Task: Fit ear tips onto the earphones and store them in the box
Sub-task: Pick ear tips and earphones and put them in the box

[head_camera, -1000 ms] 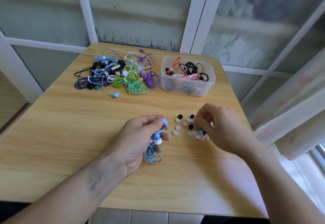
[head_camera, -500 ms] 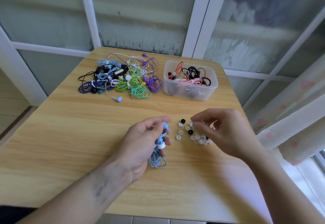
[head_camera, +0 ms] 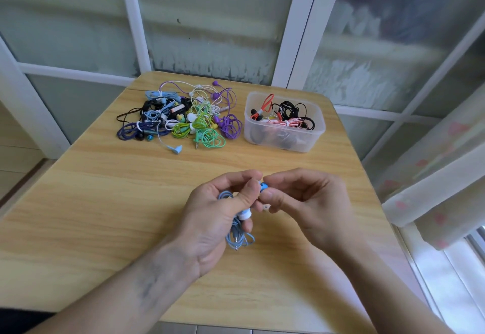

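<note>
Here the left hand (head_camera: pixel 215 218) is curled round a coiled light-blue earphone cable (head_camera: pixel 237 239), its thumb and forefinger pinching the blue earbud (head_camera: pixel 263 186) at the top of the bundle. The right hand (head_camera: pixel 307 202) meets it from the other side — fingertips pinched together right against the earbud, though whether an ear tip sits between them cannot be told, since the fingers hide that spot. One small pale ear tip (head_camera: pixel 266 206) peeks out on the table just below the right thumb. Both hands hover above the near middle of the wooden table (head_camera: pixel 105 215). At the far side lies a tangled pile of earphones (head_camera: pixel 181 121) — purple, green, blue, black, white — and just to its right stands a clear plastic box (head_camera: pixel 284 123) holding red, black and white earphones.
</note>
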Motion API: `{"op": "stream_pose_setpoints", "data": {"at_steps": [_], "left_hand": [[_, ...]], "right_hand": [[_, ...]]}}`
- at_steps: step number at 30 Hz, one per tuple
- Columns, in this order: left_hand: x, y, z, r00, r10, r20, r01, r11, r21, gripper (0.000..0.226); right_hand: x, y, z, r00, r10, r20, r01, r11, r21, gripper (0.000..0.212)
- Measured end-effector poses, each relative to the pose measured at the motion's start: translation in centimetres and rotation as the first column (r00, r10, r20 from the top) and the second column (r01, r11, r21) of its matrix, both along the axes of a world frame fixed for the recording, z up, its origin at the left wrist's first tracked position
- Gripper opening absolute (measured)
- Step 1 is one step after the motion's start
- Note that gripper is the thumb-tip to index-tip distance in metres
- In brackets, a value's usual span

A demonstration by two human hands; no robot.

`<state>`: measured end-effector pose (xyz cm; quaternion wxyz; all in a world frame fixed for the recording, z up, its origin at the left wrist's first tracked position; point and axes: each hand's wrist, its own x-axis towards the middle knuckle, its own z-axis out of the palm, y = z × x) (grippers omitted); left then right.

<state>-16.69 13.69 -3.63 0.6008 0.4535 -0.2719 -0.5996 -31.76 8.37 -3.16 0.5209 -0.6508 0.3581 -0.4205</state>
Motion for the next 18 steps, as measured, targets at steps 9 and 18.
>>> {"op": "stream_pose_setpoints", "data": {"at_steps": [9, 18], "left_hand": [[-0.26, 0.25, 0.15, 1.000, 0.016, -0.025, -0.016, 1.000, -0.019, 0.022], [-0.34, 0.29, 0.39, 0.990, -0.050, -0.132, 0.049, 0.999, -0.010, 0.023]], "right_hand": [[0.03, 0.22, -0.09, 0.997, -0.028, 0.068, 0.030, 0.999, -0.027, 0.017], [-0.79, 0.08, 0.80, 0.985, 0.146, 0.092, -0.151, 0.987, 0.054, 0.015]]}}
